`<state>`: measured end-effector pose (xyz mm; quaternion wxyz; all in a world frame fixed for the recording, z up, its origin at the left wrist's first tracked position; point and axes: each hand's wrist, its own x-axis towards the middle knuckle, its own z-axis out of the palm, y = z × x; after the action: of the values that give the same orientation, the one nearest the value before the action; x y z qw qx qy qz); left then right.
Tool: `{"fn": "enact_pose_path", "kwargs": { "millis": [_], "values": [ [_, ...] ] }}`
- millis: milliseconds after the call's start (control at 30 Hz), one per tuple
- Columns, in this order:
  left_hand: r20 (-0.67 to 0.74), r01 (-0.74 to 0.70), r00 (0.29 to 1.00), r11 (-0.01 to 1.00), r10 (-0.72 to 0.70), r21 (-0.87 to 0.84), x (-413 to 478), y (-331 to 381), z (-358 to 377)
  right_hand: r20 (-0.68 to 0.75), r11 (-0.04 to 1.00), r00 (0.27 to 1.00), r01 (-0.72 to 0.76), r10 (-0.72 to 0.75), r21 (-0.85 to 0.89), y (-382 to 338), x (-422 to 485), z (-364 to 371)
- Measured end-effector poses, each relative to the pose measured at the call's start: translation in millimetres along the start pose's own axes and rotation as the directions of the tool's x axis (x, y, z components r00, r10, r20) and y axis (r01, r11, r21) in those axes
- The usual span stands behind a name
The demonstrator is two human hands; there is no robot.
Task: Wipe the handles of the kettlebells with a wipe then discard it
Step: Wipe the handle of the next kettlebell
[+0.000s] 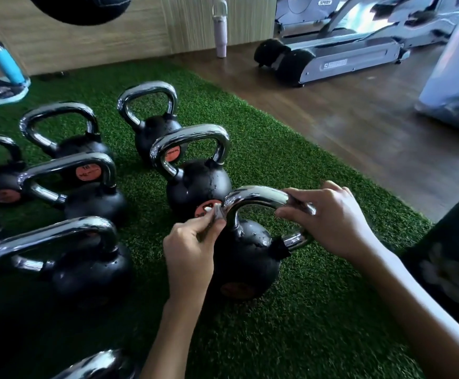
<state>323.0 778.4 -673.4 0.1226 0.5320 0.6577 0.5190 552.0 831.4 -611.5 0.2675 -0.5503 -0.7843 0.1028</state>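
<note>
Several black kettlebells with chrome handles stand on green artificial turf (291, 324). The nearest kettlebell (246, 258) sits in front of me with its chrome handle (255, 194) arching up. My left hand (188, 250) pinches a small white wipe (217, 214) against the left leg of that handle. Around the handle's right side curl the fingers of my right hand (329, 218), holding it steady. Behind it stands another kettlebell (198, 184) with an orange label, wet with droplets.
More kettlebells (86, 192) fill the turf to the left. A wooden floor (332, 119) lies beyond the turf, with a treadmill (340, 56) and a pale bottle (221, 28) at the back wall. A dark cylinder (457, 242) stands at the right edge.
</note>
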Motion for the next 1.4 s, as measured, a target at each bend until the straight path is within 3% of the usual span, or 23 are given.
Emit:
{"fn": "enact_pose_path", "kwargs": {
  "millis": [133,333,500,633,800,967,1167,1400],
  "values": [
    [0.07,0.017,0.997,1.0,-0.018,0.013,31.2,2.2,12.9,-0.002,0.996,0.997,-0.071,0.071,-0.053,-5.3,-6.0,2.7],
    [0.01,0.082,0.997,0.997,-0.082,0.005,29.9,3.1,29.0,0.017,0.984,0.992,-0.12,0.124,-0.128,-37.0,-12.6,11.2],
    [0.013,0.182,0.983,0.983,-0.183,0.013,39.2,-3.9,17.2,0.236,0.987,0.959,-0.155,0.158,-0.032,-56.3,5.5,8.9],
    [-0.039,0.296,0.953,0.95,-0.301,-0.104,34.8,-4.1,9.2,0.291,0.982,0.938,-0.18,0.188,-0.052,-68.3,21.0,14.2],
    [-0.087,0.206,0.971,0.962,-0.224,-0.181,49.9,2.1,-0.4,0.323,0.979,0.926,-0.203,0.197,-0.013,-72.3,32.9,19.7],
    [0.013,0.354,0.927,0.862,-0.375,-0.362,46.4,-6.8,3.1,0.411,0.975,0.899,-0.205,0.152,0.087,-59.2,37.8,20.7],
    [-0.007,0.228,0.968,0.894,-0.249,-0.385,31.9,12.6,2.7,0.474,0.945,0.874,-0.235,0.103,0.227,-50.9,34.8,15.0],
    [0.021,0.205,0.977,0.898,-0.214,-0.39,40.0,11.9,-6.2,0.472,0.942,0.878,-0.226,0.086,0.249,-52.1,33.7,15.0]
  ]
}}
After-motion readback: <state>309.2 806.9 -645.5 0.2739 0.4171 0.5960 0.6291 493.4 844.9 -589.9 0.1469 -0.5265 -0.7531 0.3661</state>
